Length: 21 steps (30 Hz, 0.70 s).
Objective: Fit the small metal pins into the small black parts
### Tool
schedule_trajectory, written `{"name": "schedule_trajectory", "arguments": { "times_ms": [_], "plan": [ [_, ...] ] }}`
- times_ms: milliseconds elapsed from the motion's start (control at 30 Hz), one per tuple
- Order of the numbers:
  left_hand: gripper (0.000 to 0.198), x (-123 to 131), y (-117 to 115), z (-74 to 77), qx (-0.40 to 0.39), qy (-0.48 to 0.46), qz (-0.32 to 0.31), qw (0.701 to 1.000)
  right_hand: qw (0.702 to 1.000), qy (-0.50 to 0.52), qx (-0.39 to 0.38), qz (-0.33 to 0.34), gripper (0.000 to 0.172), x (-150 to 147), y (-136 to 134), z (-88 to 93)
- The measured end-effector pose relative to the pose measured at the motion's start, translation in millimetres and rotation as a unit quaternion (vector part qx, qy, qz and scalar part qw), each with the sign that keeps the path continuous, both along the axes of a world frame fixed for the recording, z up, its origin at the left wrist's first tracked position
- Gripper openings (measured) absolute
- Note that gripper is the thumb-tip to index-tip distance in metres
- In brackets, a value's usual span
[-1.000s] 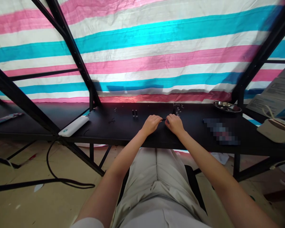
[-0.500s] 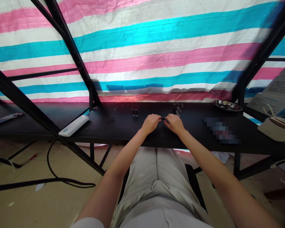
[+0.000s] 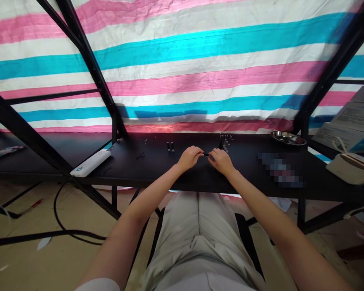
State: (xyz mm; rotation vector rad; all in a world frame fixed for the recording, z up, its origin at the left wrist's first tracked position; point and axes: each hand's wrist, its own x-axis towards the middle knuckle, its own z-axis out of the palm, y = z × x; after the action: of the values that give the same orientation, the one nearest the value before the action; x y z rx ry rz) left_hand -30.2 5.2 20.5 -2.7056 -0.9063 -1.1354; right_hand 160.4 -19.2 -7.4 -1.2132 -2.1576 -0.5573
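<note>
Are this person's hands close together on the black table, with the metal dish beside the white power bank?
No: the metal dish sits toward the right of the black table, not beside the white power bank, which lies toward the left, as the head view shows.

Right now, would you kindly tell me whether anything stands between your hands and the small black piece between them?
Nothing visible does. Your left hand and right hand both come directly to the small black piece, though they hide most of it.
</note>
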Motion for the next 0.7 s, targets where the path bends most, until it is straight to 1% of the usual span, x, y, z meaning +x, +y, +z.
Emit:
{"name": "schedule_trajectory", "arguments": {
  "times_ms": [100, 133, 200, 233, 267, 333, 400, 467, 700],
  "plan": [
    [0.011, -6.8, 16.0, 31.5, -0.038, 0.073, -0.024, 0.996, 1.0, 0.029, -0.006, -0.003, 0.021, -1.7, -0.8, 0.5],
    [0.01, -10.1, 23.2, 43.6, -0.053, 0.098, -0.019, 0.994, 0.999, 0.034, -0.009, -0.003, 0.021, -2.2, -1.3, 0.8],
    [0.012, -18.6, 39.0, 66.5, -0.08, 0.142, 0.007, 0.987, 0.999, 0.038, -0.016, 0.0, 0.02, -2.7, -2.2, 1.3],
    [0.013, -23.6, 46.8, 76.1, -0.078, 0.158, 0.03, 0.984, 0.999, 0.037, -0.02, 0.001, 0.02, -2.8, -2.5, 1.4],
    [0.014, -28.9, 54.2, 83.9, -0.069, 0.181, 0.053, 0.98, 0.999, 0.036, -0.023, 0.003, 0.02, -2.8, -2.7, 1.3],
    [0.014, -39.4, 66.6, 93.7, -0.044, 0.232, 0.087, 0.968, 0.999, 0.032, -0.028, 0.008, 0.02, -2.7, -2.3, 0.6],
    [0.013, -48.3, 75.0, 96.3, -0.032, 0.268, 0.113, 0.956, 0.999, 0.026, -0.027, 0.013, 0.02, -2.7, -1.5, -0.2],
    [0.013, -54.6, 80.1, 94.4, -0.031, 0.287, 0.126, 0.949, 0.999, 0.021, -0.024, 0.016, 0.02, -2.9, -0.8, -0.7],
    [0.011, -66.9, 89.8, 79.5, -0.057, 0.265, 0.15, 0.951, 0.999, 0.01, -0.03, 0.018, 0.019, -3.8, -1.3, 0.2]
  ]
}}
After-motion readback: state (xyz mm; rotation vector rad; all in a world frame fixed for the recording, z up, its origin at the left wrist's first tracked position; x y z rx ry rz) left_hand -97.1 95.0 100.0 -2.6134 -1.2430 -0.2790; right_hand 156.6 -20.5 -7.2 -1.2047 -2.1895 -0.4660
